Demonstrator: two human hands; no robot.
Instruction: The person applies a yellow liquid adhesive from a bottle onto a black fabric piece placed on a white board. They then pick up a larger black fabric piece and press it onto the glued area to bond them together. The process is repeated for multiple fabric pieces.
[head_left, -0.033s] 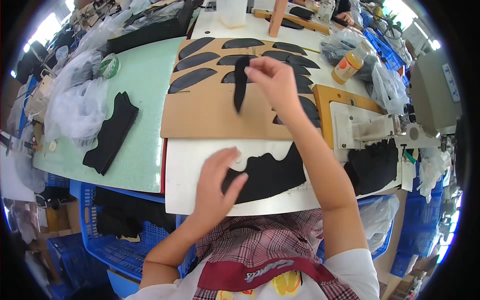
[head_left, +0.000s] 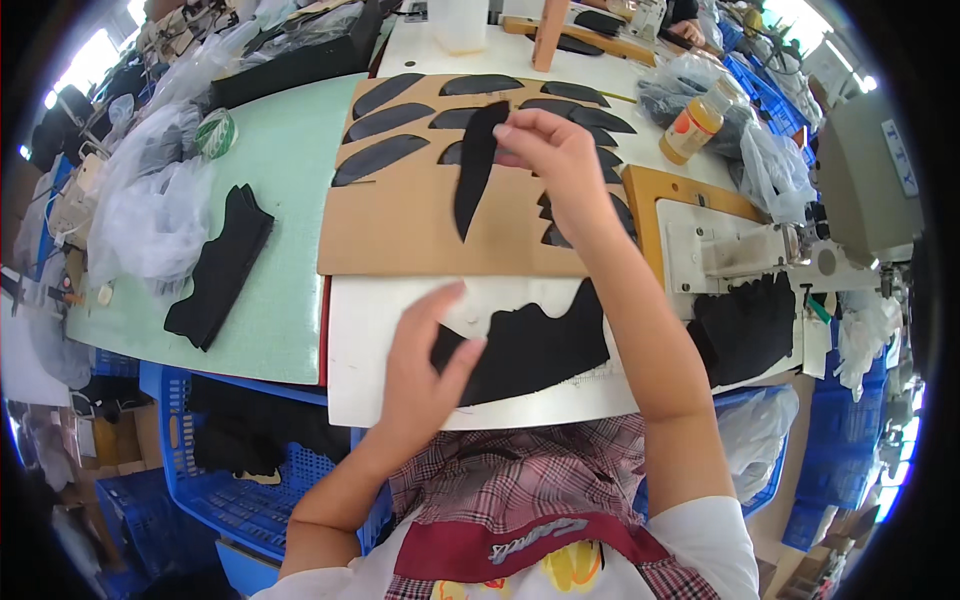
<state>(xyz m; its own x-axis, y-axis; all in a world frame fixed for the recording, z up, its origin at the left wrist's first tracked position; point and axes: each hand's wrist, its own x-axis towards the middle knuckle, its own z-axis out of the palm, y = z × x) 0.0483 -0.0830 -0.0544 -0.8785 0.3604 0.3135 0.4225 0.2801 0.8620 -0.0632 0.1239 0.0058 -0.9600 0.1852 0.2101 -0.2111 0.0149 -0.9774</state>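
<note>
My right hand (head_left: 552, 150) pinches the upper end of a curved black fabric piece (head_left: 478, 165), which hangs over a brown cardboard sheet (head_left: 420, 225). Several similar dark curved pieces (head_left: 382, 160) lie on the cardboard in rows, some partly hidden behind my right hand and arm. My left hand (head_left: 425, 365) is open, thumb and fingers apart, above the left end of a larger black fabric panel (head_left: 540, 345) with a wavy upper edge. That panel lies flat on the white tabletop (head_left: 370, 320); whether my left hand touches it I cannot tell.
A sewing machine (head_left: 850, 190) stands at right, with a stack of black panels (head_left: 745, 325) before it. An orange bottle (head_left: 692, 128) is beyond the wooden frame (head_left: 640, 205). Black panels (head_left: 222, 265) and clear plastic bags (head_left: 150, 220) lie on the green surface (head_left: 285, 300). A blue basket (head_left: 250, 500) sits below.
The curved fabric piece in my right hand has tilted, its lower end swinging left and down, and more of its flat side shows. My left hand has shifted slightly left.
</note>
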